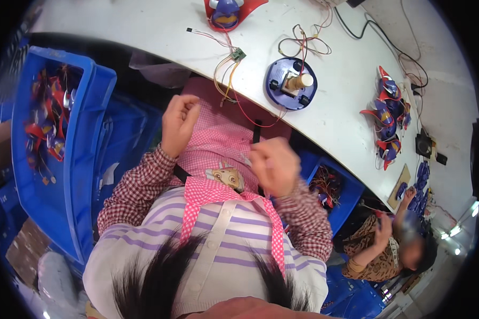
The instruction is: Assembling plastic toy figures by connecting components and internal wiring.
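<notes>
Above my lap, my left hand (180, 125) is raised with its fingers curled in, and nothing shows in it. My right hand (275, 166) hovers over the pink checked apron (213, 133), smeared by motion, so its fingers are unclear. Both hands are apart from the table. Nearest on the table edge, a small green circuit board (238, 54) trails several thin wires, some hanging over the edge. Beside it sits a round purple toy base (272, 94) with a white-topped cylinder (301, 81) at its middle. Farther back stands a red and purple toy piece (226, 15).
At left stands a blue crate (80, 202) holding several red and purple toy parts (50, 114). More toy pieces (388, 117) cluster on the white table (340, 69) at right. Below its edge is another blue crate (351, 194) with wired parts. A co-worker (378, 250) sits at right.
</notes>
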A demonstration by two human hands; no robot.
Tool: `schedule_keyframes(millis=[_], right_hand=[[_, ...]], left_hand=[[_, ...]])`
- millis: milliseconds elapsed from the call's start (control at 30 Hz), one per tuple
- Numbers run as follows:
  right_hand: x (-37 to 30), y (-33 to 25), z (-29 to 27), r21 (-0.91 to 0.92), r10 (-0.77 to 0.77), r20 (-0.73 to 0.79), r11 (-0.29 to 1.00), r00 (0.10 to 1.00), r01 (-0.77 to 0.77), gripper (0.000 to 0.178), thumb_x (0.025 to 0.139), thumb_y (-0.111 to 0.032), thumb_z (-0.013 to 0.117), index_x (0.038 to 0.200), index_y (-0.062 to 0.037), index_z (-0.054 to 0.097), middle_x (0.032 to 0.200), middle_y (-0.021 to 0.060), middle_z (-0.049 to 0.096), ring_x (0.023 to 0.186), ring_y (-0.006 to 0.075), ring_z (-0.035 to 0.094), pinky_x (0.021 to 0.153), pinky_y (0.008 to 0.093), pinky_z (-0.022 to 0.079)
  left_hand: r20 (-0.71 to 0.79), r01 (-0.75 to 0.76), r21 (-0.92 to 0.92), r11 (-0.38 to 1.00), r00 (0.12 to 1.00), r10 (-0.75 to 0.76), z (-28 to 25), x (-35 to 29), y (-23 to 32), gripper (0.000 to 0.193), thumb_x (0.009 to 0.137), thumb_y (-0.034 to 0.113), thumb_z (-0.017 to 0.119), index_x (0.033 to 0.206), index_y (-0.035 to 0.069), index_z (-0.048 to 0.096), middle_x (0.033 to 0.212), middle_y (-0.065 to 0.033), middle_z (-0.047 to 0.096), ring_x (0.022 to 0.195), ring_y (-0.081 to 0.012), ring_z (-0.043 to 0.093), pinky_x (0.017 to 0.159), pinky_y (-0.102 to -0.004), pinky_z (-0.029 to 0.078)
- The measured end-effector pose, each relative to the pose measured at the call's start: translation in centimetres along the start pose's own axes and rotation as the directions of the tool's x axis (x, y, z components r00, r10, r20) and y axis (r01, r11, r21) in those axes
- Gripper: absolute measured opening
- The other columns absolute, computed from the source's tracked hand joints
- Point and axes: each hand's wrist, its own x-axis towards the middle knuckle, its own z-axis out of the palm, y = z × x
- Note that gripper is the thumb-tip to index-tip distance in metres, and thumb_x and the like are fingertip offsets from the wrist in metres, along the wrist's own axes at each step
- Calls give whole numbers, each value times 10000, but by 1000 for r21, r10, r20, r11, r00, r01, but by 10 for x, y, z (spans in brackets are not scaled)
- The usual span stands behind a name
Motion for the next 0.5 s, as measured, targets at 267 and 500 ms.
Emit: schedule_keyframes(millis=[267, 500], right_hand=[[1, 41, 102, 268, 650, -100, 747, 753, -609, 444, 812, -121, 652, 1191, 42, 491, 926, 153, 561, 697, 209, 567, 601, 281, 477], [4, 48, 109, 191, 530, -185, 846, 828, -498, 366, 822, -93, 640, 1146, 39, 531, 958, 152, 563, 675, 175, 572, 546, 239, 471]], left_hand=[[385, -353, 574, 739, 913, 137, 35, 28, -79, 384, 837, 121, 571, 1175, -46, 499, 1139, -173, 478, 874, -200, 567, 743, -258, 476], [549, 389, -137, 911, 796, -257, 31, 25, -61, 323, 882, 64, 518, 1187, -39, 491, 993, -139, 561, 762, -164, 582, 686, -210, 480]])
